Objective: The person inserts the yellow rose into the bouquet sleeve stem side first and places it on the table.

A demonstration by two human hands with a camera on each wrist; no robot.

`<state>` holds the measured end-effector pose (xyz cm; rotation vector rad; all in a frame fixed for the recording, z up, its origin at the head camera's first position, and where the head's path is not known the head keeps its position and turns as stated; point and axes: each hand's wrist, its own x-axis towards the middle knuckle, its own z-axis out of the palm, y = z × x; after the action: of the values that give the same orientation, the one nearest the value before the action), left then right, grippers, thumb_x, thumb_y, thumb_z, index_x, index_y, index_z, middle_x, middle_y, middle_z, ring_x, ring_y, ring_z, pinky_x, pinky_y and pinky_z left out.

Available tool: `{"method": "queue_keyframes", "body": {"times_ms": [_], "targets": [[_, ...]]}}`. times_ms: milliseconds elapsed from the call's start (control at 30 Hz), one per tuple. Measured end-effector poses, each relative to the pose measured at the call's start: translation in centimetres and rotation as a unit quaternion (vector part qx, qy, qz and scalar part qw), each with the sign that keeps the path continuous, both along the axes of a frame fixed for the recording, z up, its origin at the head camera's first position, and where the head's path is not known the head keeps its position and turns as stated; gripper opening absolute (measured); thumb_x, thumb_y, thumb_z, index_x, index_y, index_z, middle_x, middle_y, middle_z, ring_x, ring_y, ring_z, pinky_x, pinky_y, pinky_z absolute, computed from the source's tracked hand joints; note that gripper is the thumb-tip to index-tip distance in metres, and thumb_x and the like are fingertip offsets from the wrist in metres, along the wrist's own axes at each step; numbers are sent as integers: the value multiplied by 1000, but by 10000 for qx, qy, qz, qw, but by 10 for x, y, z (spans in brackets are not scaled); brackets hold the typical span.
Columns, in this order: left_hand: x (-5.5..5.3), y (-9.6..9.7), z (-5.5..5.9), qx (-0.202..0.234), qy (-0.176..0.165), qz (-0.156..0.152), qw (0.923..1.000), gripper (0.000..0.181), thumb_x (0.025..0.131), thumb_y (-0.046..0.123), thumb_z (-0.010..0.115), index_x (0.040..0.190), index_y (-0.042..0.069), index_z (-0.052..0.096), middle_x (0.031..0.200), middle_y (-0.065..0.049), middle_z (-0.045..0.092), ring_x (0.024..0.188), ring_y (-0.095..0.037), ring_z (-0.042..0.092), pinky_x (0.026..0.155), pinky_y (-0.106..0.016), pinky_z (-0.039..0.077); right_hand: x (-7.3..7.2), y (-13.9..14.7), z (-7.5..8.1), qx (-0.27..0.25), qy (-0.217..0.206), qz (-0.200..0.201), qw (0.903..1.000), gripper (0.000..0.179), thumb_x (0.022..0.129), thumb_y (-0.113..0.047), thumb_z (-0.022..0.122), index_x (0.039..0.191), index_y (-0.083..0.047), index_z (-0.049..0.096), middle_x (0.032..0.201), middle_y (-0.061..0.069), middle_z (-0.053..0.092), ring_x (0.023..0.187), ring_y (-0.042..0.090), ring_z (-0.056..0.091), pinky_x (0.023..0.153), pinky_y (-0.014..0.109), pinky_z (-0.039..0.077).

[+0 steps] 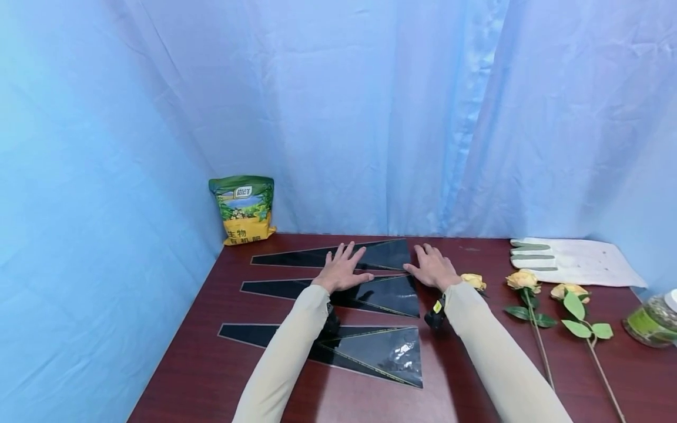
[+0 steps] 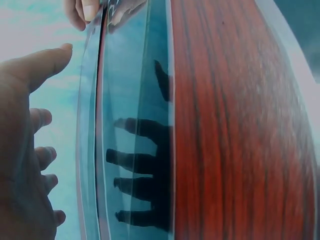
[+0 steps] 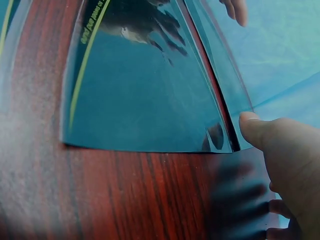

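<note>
Three dark, glossy tapered plastic sleeves with yellow-printed edges lie in a row, wide ends to the right: the far sleeve [image 1: 385, 254], the middle sleeve [image 1: 394, 294] and the near sleeve [image 1: 365, 349]. My left hand [image 1: 341, 273], fingers spread, is over the far and middle sleeves; the left wrist view shows its dark reflection in the film. At the right end of the far sleeve is my right hand [image 1: 435, 270], fingers extended. In the right wrist view its thumb [image 3: 272, 134] sits right at that sleeve's corner. Neither hand grips anything.
A green and yellow fertilizer bag [image 1: 244, 210] stands at the back left. To the right are yellow roses [image 1: 523, 281] with long stems, a white and green glove [image 1: 576, 261] and a jar [image 1: 653, 322]. Blue curtains [image 1: 338, 117] border the wooden table [image 1: 195, 364].
</note>
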<state>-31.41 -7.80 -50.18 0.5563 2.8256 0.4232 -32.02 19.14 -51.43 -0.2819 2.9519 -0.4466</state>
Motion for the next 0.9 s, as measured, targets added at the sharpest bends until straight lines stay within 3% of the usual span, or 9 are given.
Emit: {"method": "queue_keyframes", "body": {"times_ms": [433, 900], "targets": [[4, 16, -5, -46, -495, -175, 9986, 79, 95, 67, 47, 161, 33, 19, 171, -4, 10, 159, -32, 8, 125, -60, 12, -3, -6, -7, 257, 208, -260, 9991, 74, 100, -47, 55, 153, 0, 35, 157, 31, 31, 145, 49, 30, 111, 70, 30], [3, 16, -10, -300, -480, -283, 9980, 76, 95, 69, 44, 159, 34, 25, 171, -3, 9, 159, -31, 7, 125, -59, 13, -5, -17, -9, -212, 209, -798, 9964, 70, 99, -44, 57, 150, 0, 39, 157, 31, 29, 143, 50, 28, 111, 71, 27]]}}
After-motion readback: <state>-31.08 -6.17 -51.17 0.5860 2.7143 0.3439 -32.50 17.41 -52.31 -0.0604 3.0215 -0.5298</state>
